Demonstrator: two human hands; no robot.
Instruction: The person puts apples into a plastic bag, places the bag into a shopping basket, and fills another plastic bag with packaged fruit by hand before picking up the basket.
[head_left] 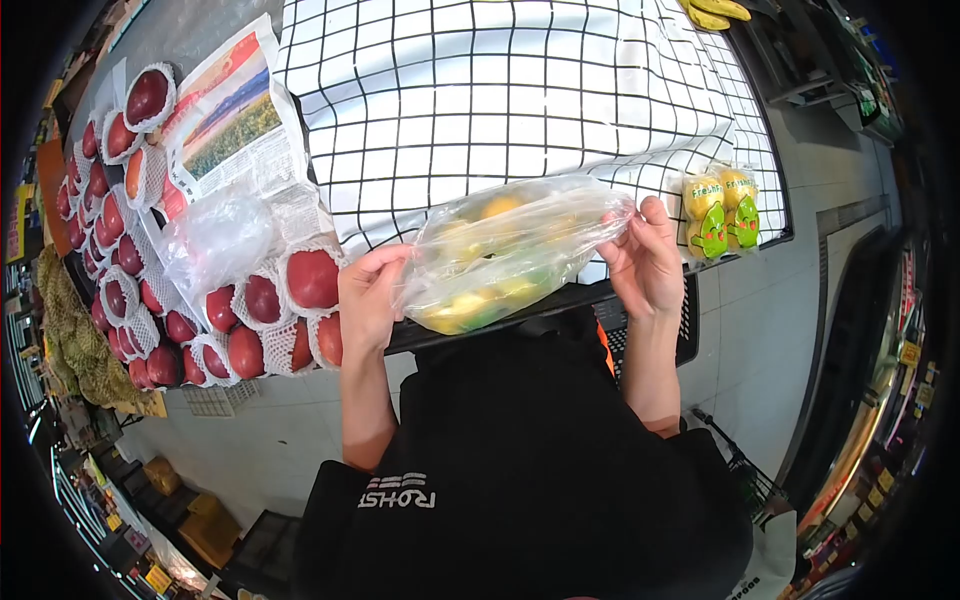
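A clear plastic bag point(510, 250) with several yellow and greenish fruits inside lies at the near edge of the table, stretched between my two hands. My left hand point(372, 290) pinches the bag's left end between thumb and fingers. At the other end, my right hand point(645, 258) grips the gathered plastic with thumb and forefinger, its palm turned up. Right of that hand sit two printed packs of yellow fruit point(718, 212), side by side on the cloth.
A black-and-white grid cloth point(480, 100) covers the table. On the left are many red fruits point(312, 278) in foam nets, a newspaper point(235, 120) and a crumpled clear bag point(220, 238). Bananas point(712, 14) show at the top right.
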